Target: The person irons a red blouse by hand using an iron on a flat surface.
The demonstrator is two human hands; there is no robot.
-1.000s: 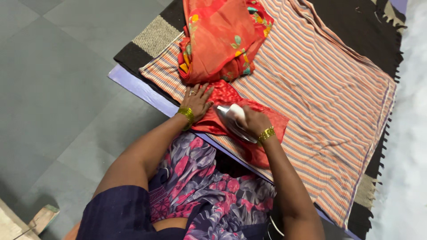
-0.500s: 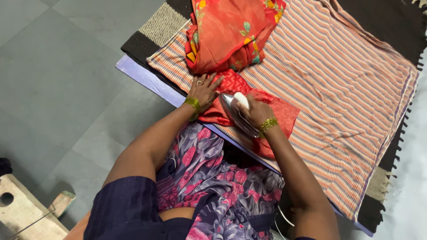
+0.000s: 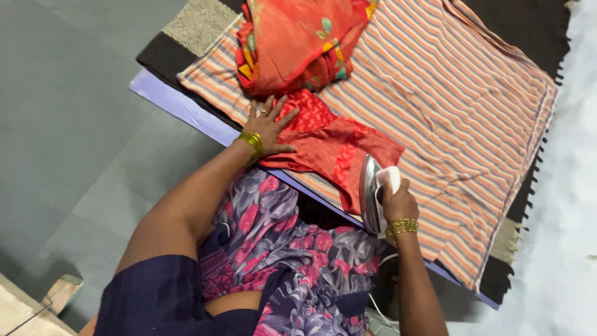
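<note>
My right hand (image 3: 398, 202) has its fingers wrapped around the clothes iron (image 3: 375, 194), tipped up at the edge of the red garment (image 3: 333, 146). My left hand (image 3: 268, 127) presses flat, fingers spread, on that garment atop the striped cloth (image 3: 460, 112).

Even soft light, overexposed right edge

- A home floor is serving as an ironing spot: grey floor tiles (image 3: 68, 124) are showing to the left of the hands.
- A striped cloth (image 3: 448, 106) is lying over a dark mat (image 3: 161, 53), padding the surface under the hands.
- Folded orange garments (image 3: 298, 40) are waiting just beyond the left hand (image 3: 268, 127).
- An electric iron (image 3: 373, 193) is standing in the right hand (image 3: 398, 205).
</note>
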